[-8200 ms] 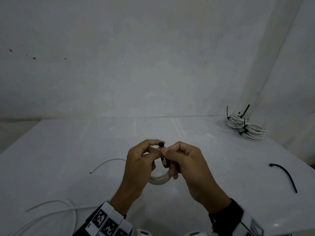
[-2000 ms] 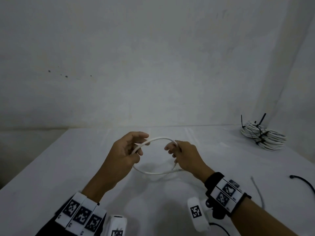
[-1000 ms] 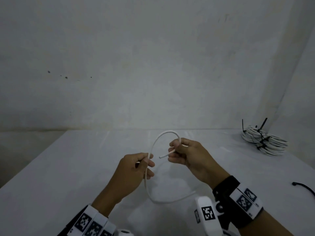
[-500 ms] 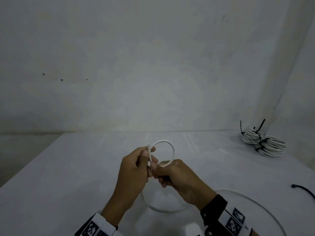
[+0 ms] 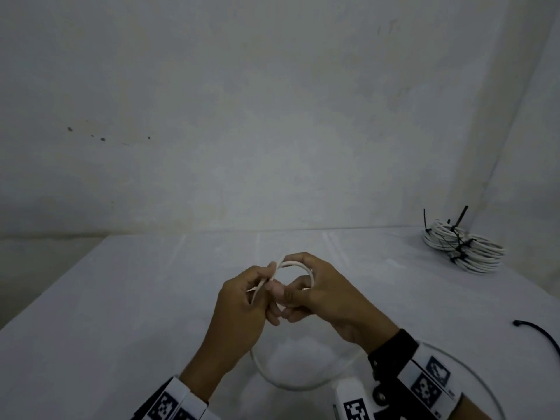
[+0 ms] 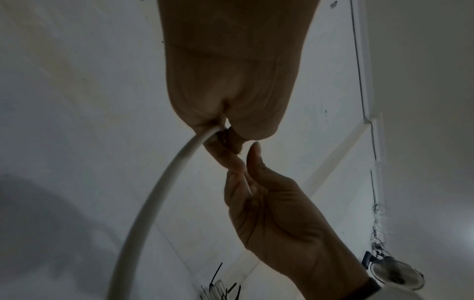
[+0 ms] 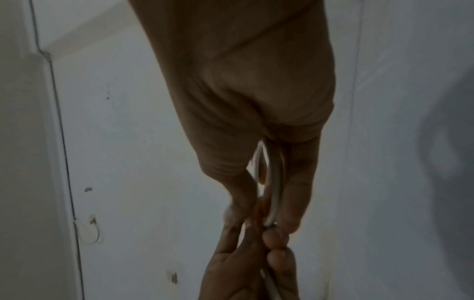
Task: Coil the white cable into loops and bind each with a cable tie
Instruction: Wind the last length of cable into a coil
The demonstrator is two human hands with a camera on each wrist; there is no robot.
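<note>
Above the white tabletop, the left hand pinches the white cable where its small loop crosses. Just beside it, touching, the right hand curls its fingers round the loop's far side; slack cable sags to the tabletop below. Wrist bands carry black-and-white square markers, no readable writing. Far right lie tied coils and a loose black cable tie.
</note>
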